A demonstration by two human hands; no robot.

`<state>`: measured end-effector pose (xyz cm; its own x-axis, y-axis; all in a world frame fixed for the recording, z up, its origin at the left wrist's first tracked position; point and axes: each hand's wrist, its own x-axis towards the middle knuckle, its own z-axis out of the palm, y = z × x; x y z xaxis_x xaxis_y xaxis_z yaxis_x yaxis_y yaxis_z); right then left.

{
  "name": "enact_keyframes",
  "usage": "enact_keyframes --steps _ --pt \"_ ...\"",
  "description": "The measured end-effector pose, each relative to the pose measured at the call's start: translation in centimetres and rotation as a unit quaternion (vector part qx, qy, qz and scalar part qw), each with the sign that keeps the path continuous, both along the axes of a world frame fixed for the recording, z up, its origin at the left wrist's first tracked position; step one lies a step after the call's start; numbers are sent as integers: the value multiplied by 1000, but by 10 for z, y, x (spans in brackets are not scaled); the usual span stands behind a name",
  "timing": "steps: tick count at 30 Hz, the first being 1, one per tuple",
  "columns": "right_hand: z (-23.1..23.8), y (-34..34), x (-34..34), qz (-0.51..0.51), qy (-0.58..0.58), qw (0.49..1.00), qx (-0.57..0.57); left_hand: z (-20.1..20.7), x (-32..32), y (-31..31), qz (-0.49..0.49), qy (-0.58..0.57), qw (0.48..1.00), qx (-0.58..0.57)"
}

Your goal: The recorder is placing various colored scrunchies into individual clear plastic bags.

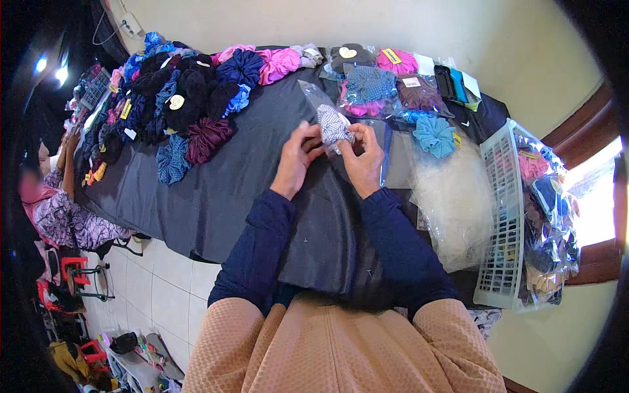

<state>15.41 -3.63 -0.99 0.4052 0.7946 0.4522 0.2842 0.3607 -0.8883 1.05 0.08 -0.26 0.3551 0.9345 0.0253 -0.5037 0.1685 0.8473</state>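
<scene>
A white scrunchie with a dark leaf-like pattern (334,123) lies partly inside a narrow clear plastic bag (314,95) above the dark cloth. My right hand (364,160) pinches its lower end between thumb and fingers. From the other side, my left hand (298,158) is closed at the bag's edge, its fingertips partly hidden. Just beyond my hands are bagged scrunchies, among them a blue dotted one (371,85) and a brown one (419,93). A light blue scrunchie (435,137) rests to the right, near a stack of clear bags (455,203).
Dark cloth (255,164) covers the table. Many scrunchies, including a maroon one (208,139), are heaped at the left. A white plastic basket (501,223) of bagged scrunchies stands at the right edge. Another person (65,209) sits at the far left. Red stools (75,272) stand on the tiled floor.
</scene>
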Motion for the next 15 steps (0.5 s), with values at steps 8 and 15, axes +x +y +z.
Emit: enact_keyframes --steps 8,15 --pt "17 -12 -7 108 -155 977 99 4 -11 8 -50 -167 981 -82" --pt "27 -17 -9 94 -277 936 194 7 -23 18 -86 -274 951 -114"
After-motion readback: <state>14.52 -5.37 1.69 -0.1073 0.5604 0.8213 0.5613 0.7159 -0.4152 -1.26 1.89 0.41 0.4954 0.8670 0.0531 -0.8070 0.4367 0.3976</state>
